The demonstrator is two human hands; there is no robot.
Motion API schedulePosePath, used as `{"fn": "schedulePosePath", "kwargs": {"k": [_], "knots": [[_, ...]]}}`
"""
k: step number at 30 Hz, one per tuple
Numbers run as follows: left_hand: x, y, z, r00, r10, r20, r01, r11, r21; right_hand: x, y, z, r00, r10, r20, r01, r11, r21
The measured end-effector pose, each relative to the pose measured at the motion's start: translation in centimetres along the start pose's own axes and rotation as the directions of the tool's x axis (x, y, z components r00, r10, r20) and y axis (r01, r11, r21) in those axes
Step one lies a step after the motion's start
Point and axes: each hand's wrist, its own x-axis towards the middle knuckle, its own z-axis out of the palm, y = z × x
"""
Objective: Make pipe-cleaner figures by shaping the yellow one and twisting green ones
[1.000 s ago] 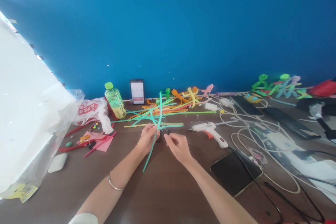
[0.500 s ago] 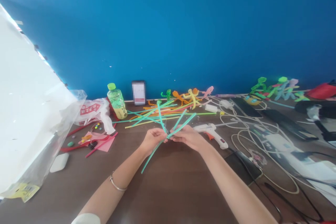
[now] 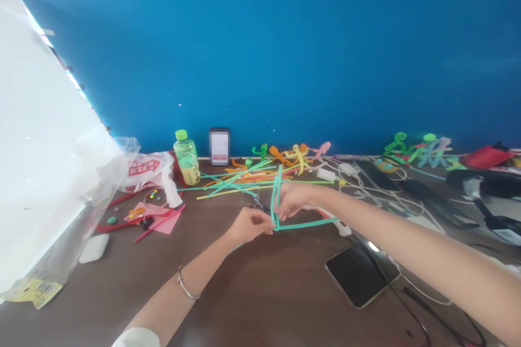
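Note:
Teal pipe cleaners (image 3: pixel 309 224) are joined at a bend just above the table, with strands standing upright and one stretching to the right. My left hand (image 3: pixel 247 226) pinches them at the bend between thumb and fingertips. Another teal end shows under my left wrist. My right hand (image 3: pixel 293 199) is just above the bend, its curled fingers closed against the upright strands. Behind my left hand lies a pair of scissors (image 3: pixel 258 201), partly hidden. A loose pile of coloured pipe cleaners (image 3: pixel 240 178) lies beyond both hands.
A green-capped bottle (image 3: pixel 186 160) and a phone (image 3: pixel 220 146) stand by the wall. Small pipe-cleaner figures (image 3: pixel 299 157) line the back. A glue gun (image 3: pixel 344 229) is half hidden under my right arm. A dark tablet (image 3: pixel 362 274) and cables lie right; a plastic bag (image 3: pixel 150 171) sits left.
The crossed teal pipe cleaners have turned, with one strand now pointing right and others upright. My right hand has swung over and moved above the bend; my left hand keeps its pinch, slightly lower.

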Motion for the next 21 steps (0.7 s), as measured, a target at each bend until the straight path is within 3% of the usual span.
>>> {"fn": "schedulePosePath", "kwargs": {"k": [3,6,9,13,17,21], "knots": [[-0.1,-0.4,0.5,1.0,0.006,-0.027,-0.004,0.998,0.066,0.3,-0.2,0.6,0.994,0.094,-0.055,-0.094,0.996,-0.004],[0.0,-0.9,0.9,0.995,0.025,-0.096,-0.015,0.994,0.107,0.6,-0.3,1.6,0.977,0.092,-0.19,-0.086,0.995,0.042],[0.4,-1.3,0.8,0.971,0.052,-0.234,-0.036,0.997,0.074,0.7,-0.3,2.8,0.935,0.03,-0.352,0.028,0.987,0.158],[1.1,-1.4,0.3,0.926,0.016,-0.378,-0.071,0.989,-0.131,0.6,-0.2,4.7,0.862,-0.108,-0.495,0.263,0.93,0.255],[1.4,-1.4,-0.1,0.888,-0.07,-0.455,-0.131,0.909,-0.395,0.1,0.2,6.4,0.756,-0.342,-0.558,0.434,0.9,0.037],[1.4,-1.2,-0.5,0.885,-0.15,-0.441,-0.162,0.789,-0.593,-0.3,1.2,7.2,0.626,-0.638,-0.449,0.543,0.77,-0.336]]}}
